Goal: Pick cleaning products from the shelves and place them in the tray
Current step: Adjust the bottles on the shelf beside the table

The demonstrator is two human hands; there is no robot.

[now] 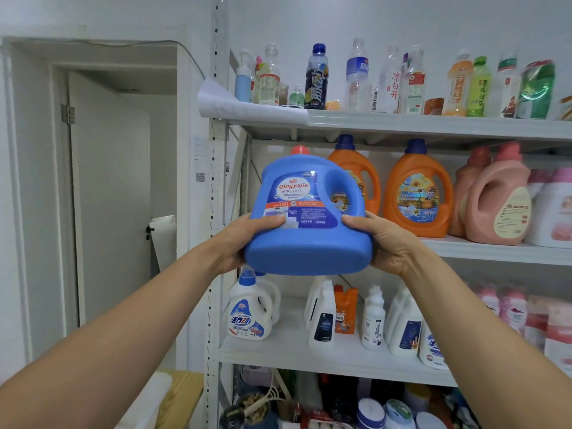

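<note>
A large blue detergent jug with a red cap and a "Qingyajie" label is held in the air in front of the middle shelf, tilted so its base faces me. My left hand grips its lower left side, thumb across the label. My right hand grips its lower right side, thumb on the front. A white tray shows partly at the bottom left, on a wooden surface.
White metal shelving fills the right. Two orange jugs and pink jugs stand on the middle shelf. Drink bottles line the top, white detergent bottles the lower shelf. A closed door is at left.
</note>
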